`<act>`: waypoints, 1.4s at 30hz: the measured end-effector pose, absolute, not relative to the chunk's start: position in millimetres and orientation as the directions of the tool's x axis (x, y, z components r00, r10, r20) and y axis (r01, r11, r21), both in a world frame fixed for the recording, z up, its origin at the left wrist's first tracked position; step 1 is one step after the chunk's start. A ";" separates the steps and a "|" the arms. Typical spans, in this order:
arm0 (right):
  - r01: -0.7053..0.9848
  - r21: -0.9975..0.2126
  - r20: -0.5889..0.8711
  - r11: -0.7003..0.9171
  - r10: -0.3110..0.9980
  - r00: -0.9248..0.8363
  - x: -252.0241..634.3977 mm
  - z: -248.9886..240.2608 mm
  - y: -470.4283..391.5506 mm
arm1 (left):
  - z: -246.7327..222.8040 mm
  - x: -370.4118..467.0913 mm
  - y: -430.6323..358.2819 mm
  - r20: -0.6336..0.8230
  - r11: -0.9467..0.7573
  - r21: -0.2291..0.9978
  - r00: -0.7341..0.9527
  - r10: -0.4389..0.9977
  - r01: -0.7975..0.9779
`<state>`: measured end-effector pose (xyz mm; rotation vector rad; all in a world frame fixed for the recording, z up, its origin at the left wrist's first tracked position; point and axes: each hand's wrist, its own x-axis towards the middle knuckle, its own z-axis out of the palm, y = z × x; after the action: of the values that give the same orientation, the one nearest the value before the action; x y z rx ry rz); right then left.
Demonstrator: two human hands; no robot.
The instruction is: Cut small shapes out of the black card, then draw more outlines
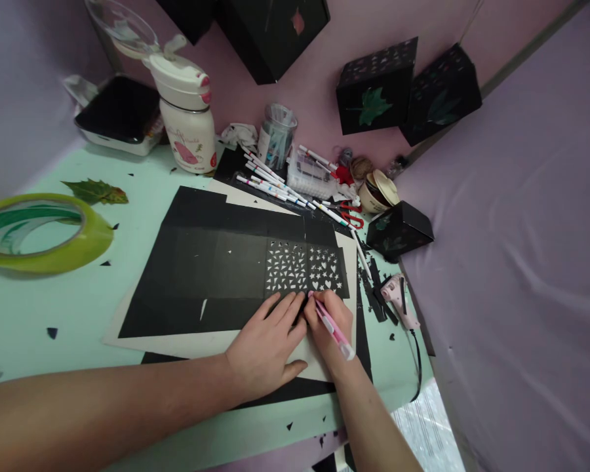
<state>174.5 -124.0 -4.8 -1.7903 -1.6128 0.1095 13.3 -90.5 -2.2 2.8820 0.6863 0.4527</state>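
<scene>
A large sheet of black paper (191, 262) lies over white sheets on the mint table. Its right part has cut-out triangles, stars and hearts. My left hand (270, 347) rests flat near the paper's lower edge, fingers spread, holding nothing. Closed around a pink pen-like cutter (332, 326), my right hand (332, 324) sits just beside the left fingertips. The cutter's tip meets the black paper below the cut-out hearts and stars.
Yellow-green tape (91, 236) and a leaf (98, 191) lie left. A white bottle (189, 131), markers (275, 187), red-handled scissors (351, 215) and a black box (398, 229) stand or lie behind. A pink glue gun (400, 300) is at right; black boxes hang above.
</scene>
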 end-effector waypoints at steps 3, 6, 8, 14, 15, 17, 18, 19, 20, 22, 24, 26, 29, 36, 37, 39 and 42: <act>0.840 -0.542 0.377 0.034 0.903 0.207 174.9 -5.3 -123.7 | -2.9 13.4 -90.4 0.254 -0.883 0.211 0.849 0.464 0.419; 0.842 -0.539 0.371 0.031 0.906 0.205 175.6 -5.1 -123.4 | -3.0 13.8 -91.2 0.244 -0.878 0.213 0.847 0.472 0.428; 0.841 -0.540 0.371 0.034 0.906 0.202 175.9 -5.0 -123.4 | -2.8 13.9 -91.9 0.235 -0.875 0.217 0.847 0.477 0.432; 0.833 -0.551 0.383 0.049 0.902 0.200 176.4 -6.1 -125.5 | -3.2 14.0 -92.4 0.226 -0.874 0.225 0.849 0.478 0.432; 0.829 -0.558 0.382 0.052 0.902 0.201 176.3 -6.2 -125.9 | -3.2 14.1 -92.1 0.222 -0.874 0.224 0.851 0.476 0.431; 0.821 -0.567 0.380 0.057 0.903 0.200 175.9 -6.0 -126.5 | -3.1 14.5 -91.6 0.214 -0.875 0.225 0.855 0.473 0.428; 0.821 -0.568 0.382 0.059 0.902 0.199 175.6 -5.6 -126.6 | -3.0 14.7 -91.3 0.212 -0.876 0.227 0.857 0.471 0.425; 0.823 -0.566 0.385 0.060 0.901 0.199 175.3 -5.2 -126.6 | -3.1 14.8 -91.1 0.211 -0.877 0.230 0.858 0.469 0.423; 0.825 -0.562 0.387 0.062 0.901 0.197 175.1 -4.7 -126.5 | -3.1 14.9 -90.9 0.211 -0.877 0.233 0.858 0.468 0.421; 0.827 -0.558 0.390 0.071 0.902 0.186 174.8 -4.0 -126.2 | -3.4 15.0 -90.8 0.215 -0.877 0.236 0.858 0.467 0.418; 0.823 -0.563 0.385 0.076 0.905 0.180 175.1 -4.0 -126.0 | -3.6 14.9 -91.0 0.222 -0.876 0.236 0.855 0.470 0.420; 0.820 -0.568 0.378 0.070 0.907 0.185 175.6 -4.8 -126.3 | -3.4 14.8 -91.4 0.227 -0.875 0.233 0.851 0.473 0.424; 0.815 -0.577 0.376 0.052 0.903 0.209 176.3 -5.8 -126.7 | -2.6 14.8 -91.7 0.229 -0.875 0.228 0.850 0.474 0.427; 0.759 -0.651 0.323 0.015 0.910 0.259 176.4 -3.4 -126.6 | -2.2 14.3 -91.7 0.222 -0.875 0.227 0.852 0.475 0.429; 0.754 -0.656 0.322 0.011 0.908 0.268 176.3 -2.9 -126.6 | -2.4 14.2 -91.8 0.222 -0.874 0.230 0.851 0.476 0.428; 0.742 -0.670 0.315 -0.001 0.905 0.286 175.9 -1.6 -126.4 | -2.7 14.1 -91.9 0.222 -0.875 0.227 0.852 0.475 0.429; 0.712 -0.702 0.283 -0.023 0.908 0.309 174.9 1.3 -125.8 | -2.9 14.3 -91.7 0.218 -0.876 0.215 0.853 0.474 0.432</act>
<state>174.9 -125.8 1.3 -1.7845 -1.4555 0.3122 14.3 -91.7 -2.9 2.8703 0.7064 0.3990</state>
